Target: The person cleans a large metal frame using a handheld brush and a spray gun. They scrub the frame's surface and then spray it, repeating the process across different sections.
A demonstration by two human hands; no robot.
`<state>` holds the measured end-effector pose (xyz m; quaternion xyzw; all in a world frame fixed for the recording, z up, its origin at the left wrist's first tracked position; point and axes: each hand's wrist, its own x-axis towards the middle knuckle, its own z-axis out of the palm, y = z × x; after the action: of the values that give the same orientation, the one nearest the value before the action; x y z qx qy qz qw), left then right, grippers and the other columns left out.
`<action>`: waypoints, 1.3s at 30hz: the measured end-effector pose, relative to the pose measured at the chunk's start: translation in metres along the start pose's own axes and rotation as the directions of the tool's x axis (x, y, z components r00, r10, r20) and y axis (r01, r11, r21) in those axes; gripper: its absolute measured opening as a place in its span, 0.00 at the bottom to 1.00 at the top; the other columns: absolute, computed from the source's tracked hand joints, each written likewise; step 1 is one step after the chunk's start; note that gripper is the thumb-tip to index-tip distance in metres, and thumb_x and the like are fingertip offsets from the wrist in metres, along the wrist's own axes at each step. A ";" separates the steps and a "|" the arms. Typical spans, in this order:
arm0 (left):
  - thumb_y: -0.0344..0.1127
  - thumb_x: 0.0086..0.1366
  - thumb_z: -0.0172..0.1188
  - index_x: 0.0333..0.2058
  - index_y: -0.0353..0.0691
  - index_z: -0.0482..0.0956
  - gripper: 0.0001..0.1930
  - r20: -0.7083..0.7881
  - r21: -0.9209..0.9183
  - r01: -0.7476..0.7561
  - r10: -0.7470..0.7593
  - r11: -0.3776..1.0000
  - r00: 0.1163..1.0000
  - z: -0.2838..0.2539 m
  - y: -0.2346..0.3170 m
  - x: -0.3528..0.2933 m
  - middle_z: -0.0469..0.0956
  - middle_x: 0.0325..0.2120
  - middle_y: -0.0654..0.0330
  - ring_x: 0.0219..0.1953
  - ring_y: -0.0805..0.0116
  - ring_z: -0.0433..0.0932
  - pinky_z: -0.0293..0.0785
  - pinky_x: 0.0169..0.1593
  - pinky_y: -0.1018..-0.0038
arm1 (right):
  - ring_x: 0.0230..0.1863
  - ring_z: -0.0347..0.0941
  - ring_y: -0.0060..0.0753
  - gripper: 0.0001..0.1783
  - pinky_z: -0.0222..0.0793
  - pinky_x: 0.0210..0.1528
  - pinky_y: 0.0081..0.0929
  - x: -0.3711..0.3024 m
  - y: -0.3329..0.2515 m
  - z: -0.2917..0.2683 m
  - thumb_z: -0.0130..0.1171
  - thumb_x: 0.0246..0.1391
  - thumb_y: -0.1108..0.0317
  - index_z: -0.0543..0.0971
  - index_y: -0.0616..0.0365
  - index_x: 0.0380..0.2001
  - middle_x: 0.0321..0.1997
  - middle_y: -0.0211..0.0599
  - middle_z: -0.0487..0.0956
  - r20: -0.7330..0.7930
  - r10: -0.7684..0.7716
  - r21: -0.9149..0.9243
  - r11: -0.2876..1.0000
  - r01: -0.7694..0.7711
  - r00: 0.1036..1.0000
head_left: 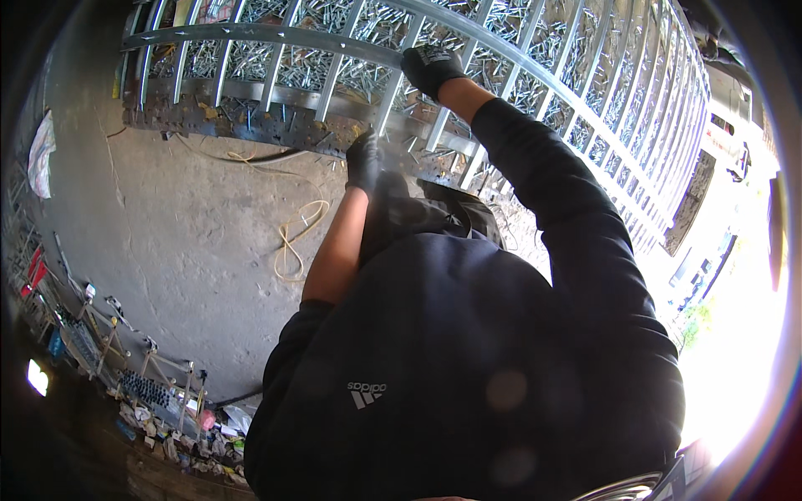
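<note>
Silver slatted metal frame [284, 35] lies over brown, rust-stained bench [184, 113] strewn with loose shiny metal fasteners [251, 67]. Black-gloved right hand [434, 71] on a long rail, black-gloved left hand [362, 160] at a slat's near end, by bench edge; fingers hidden, can't tell either grip. Moving room: grey concrete floor [200, 192] at left, thin yellow hose [322, 207] looped there. White lettered logo [365, 392], inverted, on dark sweatshirt [468, 359].

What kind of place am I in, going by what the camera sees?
Probably a metalworking workshop: there's a long slatted metal frame with many small metal pieces scattered beneath it, a bare, stained concrete floor, and dark work gloves on your hands.
</note>
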<state>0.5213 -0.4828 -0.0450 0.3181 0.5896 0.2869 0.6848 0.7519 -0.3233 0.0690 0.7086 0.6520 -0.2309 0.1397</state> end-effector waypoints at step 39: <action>0.49 0.72 0.59 0.42 0.48 0.81 0.13 -0.013 0.215 0.263 -0.267 0.940 0.964 0.082 -0.009 -0.075 0.73 0.20 0.67 0.21 0.72 0.70 0.66 0.27 0.72 | 0.25 0.81 0.32 0.14 0.77 0.25 0.31 -0.101 0.138 0.038 0.68 0.59 0.59 0.80 0.57 0.40 0.26 0.38 0.81 0.128 0.221 0.956 0.232 -0.179 0.967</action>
<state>0.5920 -0.5541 0.0032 0.3104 0.6487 0.1241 0.6837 0.8787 -0.4439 0.0737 0.7277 0.2836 -0.5467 -0.3019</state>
